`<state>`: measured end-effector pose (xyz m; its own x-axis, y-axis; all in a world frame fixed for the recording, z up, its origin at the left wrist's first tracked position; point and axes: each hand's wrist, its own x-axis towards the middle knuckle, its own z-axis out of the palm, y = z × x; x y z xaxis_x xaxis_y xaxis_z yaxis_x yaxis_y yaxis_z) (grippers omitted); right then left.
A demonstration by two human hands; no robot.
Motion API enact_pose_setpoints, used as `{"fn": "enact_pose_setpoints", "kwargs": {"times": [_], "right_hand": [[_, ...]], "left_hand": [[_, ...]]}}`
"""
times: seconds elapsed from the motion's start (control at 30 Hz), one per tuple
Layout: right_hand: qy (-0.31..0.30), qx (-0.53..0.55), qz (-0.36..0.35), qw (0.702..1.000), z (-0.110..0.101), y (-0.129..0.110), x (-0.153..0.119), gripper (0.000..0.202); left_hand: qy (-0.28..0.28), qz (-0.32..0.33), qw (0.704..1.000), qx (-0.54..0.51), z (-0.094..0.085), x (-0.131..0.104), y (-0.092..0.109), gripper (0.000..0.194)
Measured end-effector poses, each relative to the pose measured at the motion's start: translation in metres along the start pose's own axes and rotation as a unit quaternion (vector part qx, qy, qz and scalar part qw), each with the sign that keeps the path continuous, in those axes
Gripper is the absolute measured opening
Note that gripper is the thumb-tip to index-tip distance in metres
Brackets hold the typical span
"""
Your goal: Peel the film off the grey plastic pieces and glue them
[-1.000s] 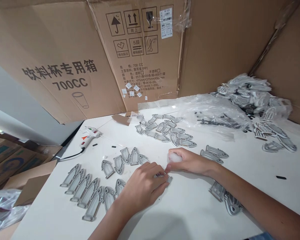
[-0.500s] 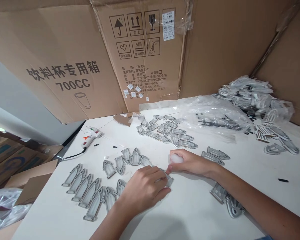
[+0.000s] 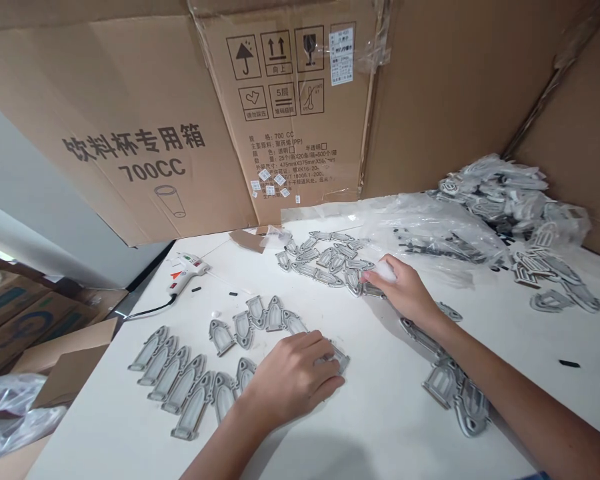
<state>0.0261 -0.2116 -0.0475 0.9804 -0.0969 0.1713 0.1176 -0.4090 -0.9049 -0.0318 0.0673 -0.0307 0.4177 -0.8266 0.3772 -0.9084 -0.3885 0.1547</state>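
Note:
My left hand (image 3: 300, 373) rests low over the white table, its fingers curled over a grey arched piece (image 3: 339, 359) whose right end shows beyond the fingertips. Between the fingers and palm of my right hand (image 3: 405, 283) is a white, soft-looking wad (image 3: 385, 271). The fingertips of that hand are at the right edge of a cluster of grey arched pieces (image 3: 325, 257). To the left of my left hand, more arched pieces (image 3: 190, 403) lie in a slanting row, with a curved line of others (image 3: 243, 328) behind them.
A white glue gun (image 3: 185, 275) with a black cord lies at the left. Clear plastic bags (image 3: 430, 230) and a heap of wrapped pieces (image 3: 505, 187) sit at the back right. Cardboard boxes (image 3: 290, 100) wall off the back. Loose pieces (image 3: 443, 381) lie below my right forearm.
My right hand has moved up and to the right, away from my left hand, carrying the white wad to the rear cluster. My left hand has stayed almost in place.

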Motion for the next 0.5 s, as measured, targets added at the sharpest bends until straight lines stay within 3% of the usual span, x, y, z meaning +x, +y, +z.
{"fn": "enact_pose_setpoints", "kwargs": {"times": [0.17, 0.33, 0.5], "right_hand": [[-0.029, -0.099, -0.026, 0.994, 0.003, 0.014, 0.003, 0.044], [-0.088, -0.103, -0.048, 0.990, 0.006, 0.002, -0.005, 0.036], [-0.266, 0.064, -0.036, 0.961, 0.006, -0.012, -0.012, 0.028]], "left_hand": [[0.003, -0.004, 1.000, -0.010, 0.004, -0.003, 0.000, 0.024], [0.009, -0.037, 0.998, -0.049, 0.009, -0.005, -0.002, 0.036], [0.011, -0.069, 0.997, -0.028, 0.009, -0.006, -0.001, 0.036]]}}
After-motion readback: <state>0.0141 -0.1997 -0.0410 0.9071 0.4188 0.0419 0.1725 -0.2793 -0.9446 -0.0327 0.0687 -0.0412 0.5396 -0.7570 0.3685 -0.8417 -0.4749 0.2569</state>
